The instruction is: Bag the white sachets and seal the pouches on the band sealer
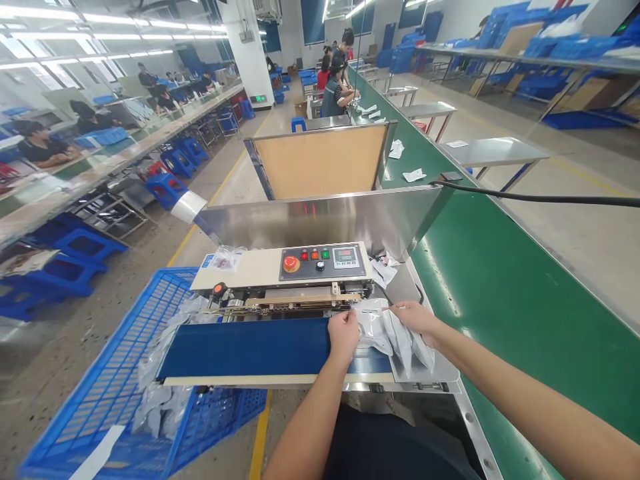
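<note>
Blue crate: On the near left I saw the blue crate [220, 419] with silvery packets [160, 405] heaped inside, partly under the belt.
Blue belt: To its right ran the blue belt [245, 350] of the sealing machine [255, 264], with a small clear bag [226, 259] lying on the machine's left top.
Clear pouch: The clear pouch [374, 327] was at the belt's right end, between both hands.
Left hand: I had the left hand [344, 337] reaching from the near side, fingers curled, pinching the pouch's left edge.
Right hand: I had the right hand [417, 319] coming from the right, fingertips pinched at the pouch's far right corner, over loose pouches [400, 343].
Green conveyor: Farther right, white packs [414, 175] lay on the far part of the green conveyor [465, 267].
Hard to make out: Crate contents blurred together; fingers hid the pouch's edges; I couldn't tell what it held; both forearms were cut off.
</note>
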Demonstrator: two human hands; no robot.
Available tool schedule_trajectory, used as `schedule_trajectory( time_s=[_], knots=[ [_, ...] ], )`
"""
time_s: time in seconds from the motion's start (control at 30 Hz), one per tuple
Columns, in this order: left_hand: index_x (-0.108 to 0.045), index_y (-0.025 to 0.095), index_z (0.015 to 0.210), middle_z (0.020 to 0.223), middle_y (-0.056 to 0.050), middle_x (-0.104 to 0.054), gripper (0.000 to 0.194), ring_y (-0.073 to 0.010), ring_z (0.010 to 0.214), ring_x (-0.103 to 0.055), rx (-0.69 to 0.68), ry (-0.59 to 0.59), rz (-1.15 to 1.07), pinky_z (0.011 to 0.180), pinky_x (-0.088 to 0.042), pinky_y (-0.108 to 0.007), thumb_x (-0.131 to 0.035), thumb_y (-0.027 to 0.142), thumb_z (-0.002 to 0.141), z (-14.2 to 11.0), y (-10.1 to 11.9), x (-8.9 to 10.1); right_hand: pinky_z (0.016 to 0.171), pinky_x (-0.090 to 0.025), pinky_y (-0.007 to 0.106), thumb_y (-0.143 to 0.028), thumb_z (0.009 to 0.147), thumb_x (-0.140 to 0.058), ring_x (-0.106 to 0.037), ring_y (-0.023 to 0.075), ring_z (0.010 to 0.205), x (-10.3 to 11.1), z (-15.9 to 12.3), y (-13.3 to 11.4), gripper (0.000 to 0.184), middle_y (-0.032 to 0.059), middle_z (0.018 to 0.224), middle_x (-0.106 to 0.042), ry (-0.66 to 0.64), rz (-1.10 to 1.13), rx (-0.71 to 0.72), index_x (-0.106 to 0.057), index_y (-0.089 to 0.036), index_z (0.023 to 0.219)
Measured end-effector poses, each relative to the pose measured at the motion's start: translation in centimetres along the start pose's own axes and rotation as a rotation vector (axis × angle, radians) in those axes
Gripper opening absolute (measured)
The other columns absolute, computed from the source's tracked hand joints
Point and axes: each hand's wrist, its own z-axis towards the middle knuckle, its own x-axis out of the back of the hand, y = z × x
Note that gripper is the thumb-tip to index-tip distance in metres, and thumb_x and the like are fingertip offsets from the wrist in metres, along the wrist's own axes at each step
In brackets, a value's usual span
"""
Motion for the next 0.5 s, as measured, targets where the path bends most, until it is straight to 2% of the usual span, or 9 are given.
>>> schedule_trajectory(
  time_s=[0.07,0.13,0.2,0.23,0.27,0.3,0.4,0.43,0.5],
  knots=[
    [-0.059,0.02,0.057,0.05,0.003,-0.043,0.057,-0.0159,0.057,-0.047,-0.04,0.031,0.02,0.058,-0.038,-0.026,-0.075,0.069,0.083,-0.1,0.1,1.8,0.055,-0.054,0.03,-0.05,0.067,-0.092,-0.069,0.0233,0.063,-0.8,-0.5,-0.5,0.035,0.0078,0.068,-0.075,-0.034,0.019,0.001,-0.076,-0.021,0.079],
    [-0.07,0.017,0.067,0.059,-0.002,-0.059,0.056,-0.0202,0.065,-0.06,-0.092,0.122,0.009,0.064,-0.047,-0.028,-0.074,0.07,0.085,-0.7,0.0,4.0,0.057,-0.053,0.029,-0.055,0.071,-0.089,-0.069,0.0219,0.064,-1.2,-1.5,-0.5,0.04,0.008,0.071,-0.077,-0.042,0.038,0.043,-0.077,-0.019,0.082],
    [-0.08,0.015,0.089,0.083,-0.011,-0.076,0.054,-0.0269,0.086,-0.072,-0.165,0.265,-0.022,0.078,-0.056,-0.032,-0.075,0.068,0.086,-2.2,-0.2,6.0,0.06,-0.053,0.027,-0.061,0.074,-0.086,-0.068,0.0198,0.066,-1.6,-2.9,-0.3,0.045,0.0079,0.076,-0.078,-0.016,0.039,0.117,-0.077,-0.019,0.083],
    [-0.082,0.014,0.102,0.097,-0.014,-0.079,0.053,-0.0291,0.096,-0.074,-0.206,0.309,-0.024,0.085,-0.058,-0.034,-0.075,0.066,0.088,-3.3,-0.3,6.7,0.061,-0.053,0.026,-0.064,0.075,-0.086,-0.067,0.0188,0.066,-1.8,-3.5,-0.1,0.047,0.0074,0.077,-0.078,0.004,0.033,0.157,-0.076,-0.019,0.081],
    [-0.082,0.015,0.111,0.107,-0.016,-0.08,0.053,-0.0301,0.102,-0.075,-0.247,0.305,-0.011,0.091,-0.058,-0.036,-0.075,0.063,0.09,-4.5,-0.3,7.0,0.061,-0.052,0.026,-0.068,0.075,-0.085,-0.066,0.0181,0.065,-2.1,-4.2,0.1,0.05,0.0064,0.077,-0.077,0.021,0.036,0.193,-0.075,-0.019,0.08],
    [-0.082,0.015,0.116,0.112,-0.017,-0.08,0.052,-0.0304,0.104,-0.075,-0.288,0.239,0.016,0.093,-0.058,-0.037,-0.075,0.061,0.091,-5.7,-0.2,7.0,0.06,-0.051,0.026,-0.071,0.075,-0.084,-0.064,0.0174,0.063,-2.5,-4.8,0.3,0.052,0.0051,0.075,-0.075,0.033,0.05,0.22,-0.074,-0.02,0.078],
    [-0.083,0.017,0.116,0.11,-0.014,-0.081,0.047,-0.0286,0.099,-0.074,-0.399,-0.163,0.104,0.092,-0.059,-0.038,-0.077,0.057,0.092,-8.7,0.4,4.9,0.054,-0.046,0.027,-0.08,0.073,-0.082,-0.057,0.0161,0.057,-3.9,-6.3,0.5,0.06,0.002,0.067,-0.069,0.014,0.137,0.269,-0.073,-0.021,0.079],
    [-0.083,0.017,0.114,0.108,-0.013,-0.081,0.047,-0.0275,0.096,-0.072,-0.417,-0.262,0.104,0.09,-0.058,-0.037,-0.076,0.058,0.093,-9.3,0.6,4.0,0.052,-0.044,0.027,-0.082,0.073,-0.081,-0.055,0.0155,0.055,-4.2,-6.6,0.5,0.063,0.0015,0.065,-0.068,-0.009,0.159,0.273,-0.076,-0.02,0.084],
    [-0.082,0.015,0.112,0.1,-0.011,-0.08,0.052,-0.0245,0.088,-0.069,-0.381,-0.311,0.021,0.084,-0.056,-0.034,-0.071,0.063,0.096,-9.4,0.9,2.3,0.049,-0.04,0.027,-0.086,0.075,-0.076,-0.049,0.0139,0.051,-4.0,-7.0,0.3,0.072,0.0012,0.063,-0.065,-0.045,0.181,0.287,-0.081,-0.018,0.098]
  ],
)
